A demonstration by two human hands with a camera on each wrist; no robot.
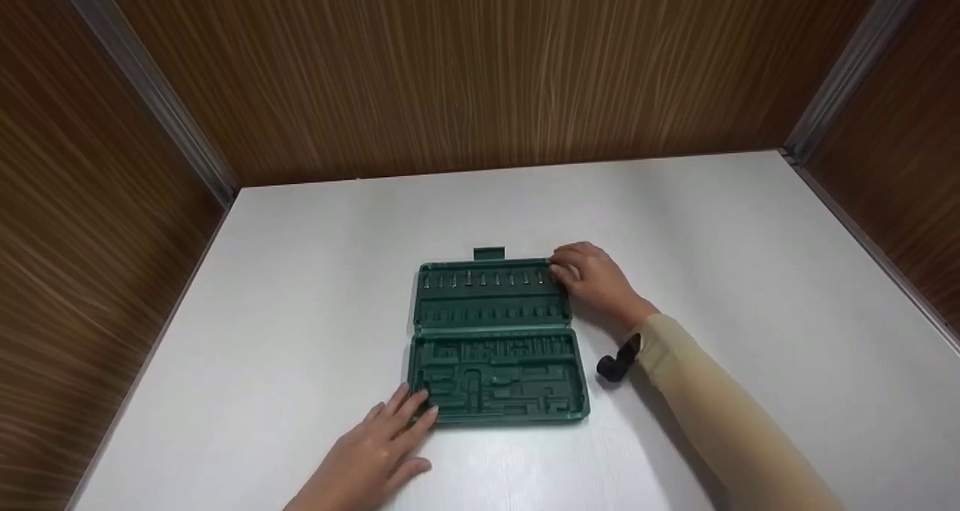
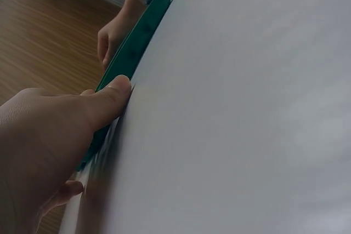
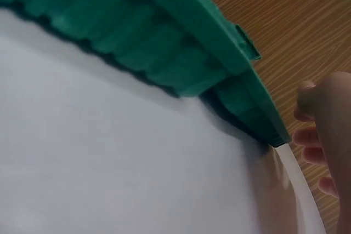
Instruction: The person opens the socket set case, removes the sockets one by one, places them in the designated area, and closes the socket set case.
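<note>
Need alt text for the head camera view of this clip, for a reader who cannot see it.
A green tool case lies open flat on a white table. The left hand rests on its near left corner and the right hand is at its far right corner. Wood-grain walls enclose the table.

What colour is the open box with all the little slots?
The box is dark green. The head view shows it best, lying open on the white table.

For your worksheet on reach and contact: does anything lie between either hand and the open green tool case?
Nothing visible does. The left hand rests on the green case at its near left corner, and the right hand touches its far right corner.
</note>
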